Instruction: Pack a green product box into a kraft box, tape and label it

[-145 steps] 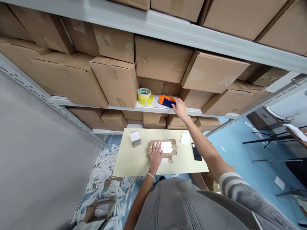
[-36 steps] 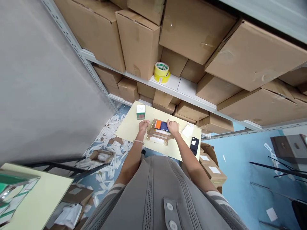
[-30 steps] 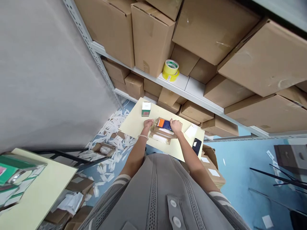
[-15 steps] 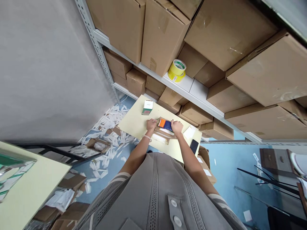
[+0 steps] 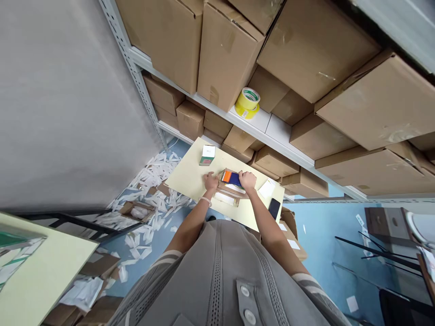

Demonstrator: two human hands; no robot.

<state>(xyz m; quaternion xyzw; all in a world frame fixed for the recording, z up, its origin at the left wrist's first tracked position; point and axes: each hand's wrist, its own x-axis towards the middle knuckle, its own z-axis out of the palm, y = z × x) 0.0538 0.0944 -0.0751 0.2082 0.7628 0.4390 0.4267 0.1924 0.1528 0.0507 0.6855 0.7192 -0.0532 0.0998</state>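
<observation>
On the pale yellow table, my right hand [image 5: 248,179] is closed around the dark blue end of what looks like a tape dispenser [image 5: 231,177], orange at its left end. It lies over a small cardboard box [image 5: 222,186], whose details are too small to make out. At the box's left end is my left hand [image 5: 211,181], its fingers apart and nothing visible in them. A white and green carton [image 5: 207,155] stands farther back on the table [image 5: 183,172]. White paper [image 5: 267,188] and a black phone [image 5: 274,208] lie to the right of my right hand.
Shelves full of cardboard boxes [image 5: 231,54] rise beyond the table, with yellow tape rolls [image 5: 247,103] on one shelf. White paper strips [image 5: 159,170] litter the blue floor at left. A second table [image 5: 50,258] juts in at lower left. Open cartons [image 5: 288,235] stand at right.
My left hand has loosened from the box's left end and shifted slightly left, its fingers spreading. The right hand keeps its grip on the dispenser. The whole view has shifted slightly.
</observation>
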